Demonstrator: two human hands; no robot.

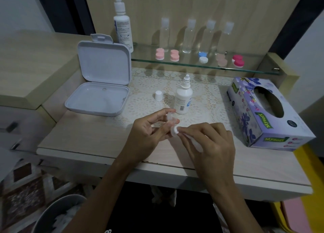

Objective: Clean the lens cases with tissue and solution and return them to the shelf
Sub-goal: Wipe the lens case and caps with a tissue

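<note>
White round plastic lens case gripped by left hand; right hand pinches soft tissue.

— What is the person wearing?
— Nothing on the arms: both forearms are bare to the frame's edge, no sleeves, watch or rings on the left hand or right hand (nails short).
</note>
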